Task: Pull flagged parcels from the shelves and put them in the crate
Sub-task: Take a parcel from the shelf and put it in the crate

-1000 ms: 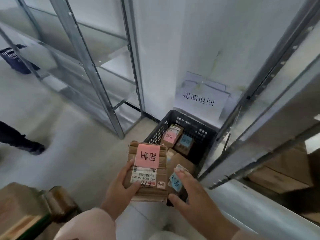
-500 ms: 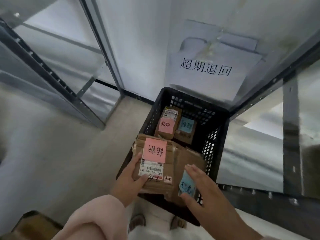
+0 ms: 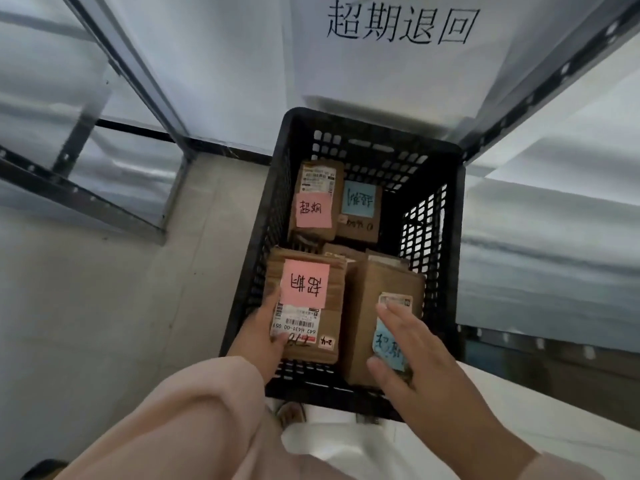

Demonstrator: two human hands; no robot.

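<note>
Left hand: grips the pink-note parcel, thumb on its label, over the crate's near left corner.
Right hand: fingers straight, flat on the blue-note parcel, thumb at its near edge.
Doing it well: set both down flat and side by side, notes up (so the flags can be read), then let go.
Crate: black, on the floor. At the far end lie a pink-flagged box and a blue-flagged box, touching.

Black perforated crate with four brown parcels inside, two pink-noted, two blue-noted
</note>
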